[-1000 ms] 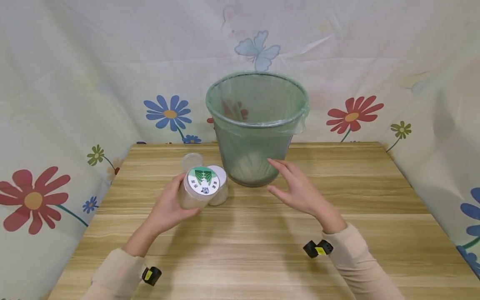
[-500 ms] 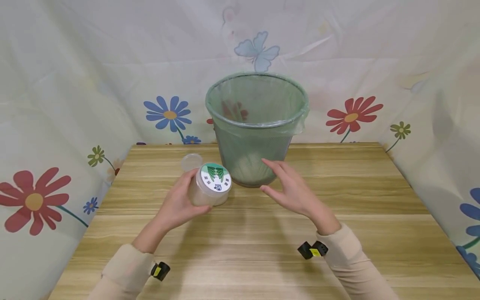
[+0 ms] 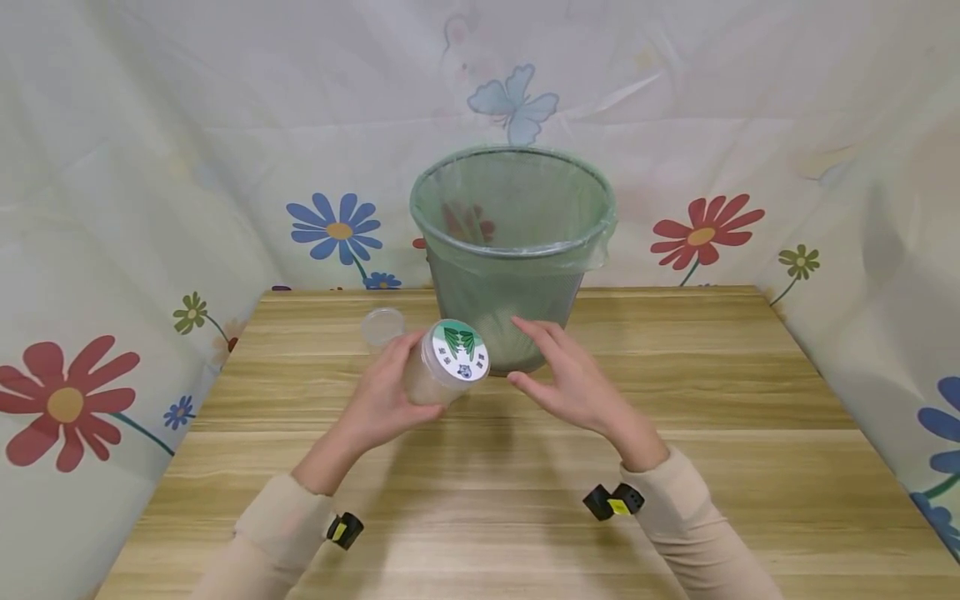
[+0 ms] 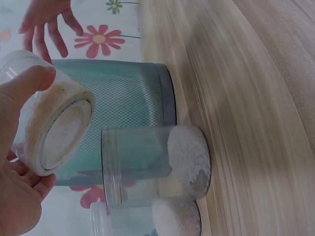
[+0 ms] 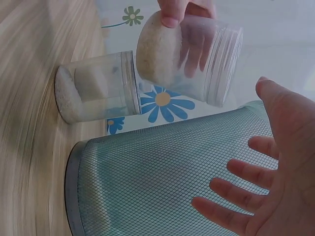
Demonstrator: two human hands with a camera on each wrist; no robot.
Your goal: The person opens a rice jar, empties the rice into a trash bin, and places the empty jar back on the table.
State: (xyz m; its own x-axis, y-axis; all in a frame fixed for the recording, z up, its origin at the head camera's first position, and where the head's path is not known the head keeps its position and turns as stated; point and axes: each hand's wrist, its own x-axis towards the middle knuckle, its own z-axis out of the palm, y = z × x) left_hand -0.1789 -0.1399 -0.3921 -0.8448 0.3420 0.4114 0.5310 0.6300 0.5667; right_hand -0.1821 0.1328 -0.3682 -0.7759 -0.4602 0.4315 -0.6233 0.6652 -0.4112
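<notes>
My left hand (image 3: pixel 381 398) grips a clear plastic jar (image 3: pixel 435 379) with a round white label showing green leaves on its lid. The jar is raised off the table and tilted toward the right. Pale grainy stuff lies in its bottom, as the right wrist view shows. Below it in the left wrist view, a second clear jar (image 4: pixel 189 160) with white grains stands on the table, and a third jar (image 4: pixel 177 216) stands beside that one. My right hand (image 3: pixel 581 387) is held in the air with fingers spread and nothing in it, in front of the bin's lower right side.
A mesh bin (image 3: pixel 498 296) with a green plastic liner stands at the back of the wooden table (image 3: pixel 675 517), just behind the hands. A flower-printed curtain (image 3: pixel 247 125) hangs around the back and sides.
My left hand has carried the jar to the right, toward the bin, so it now hides the nearer standing jar in the head view. My right hand has shifted slightly left.
</notes>
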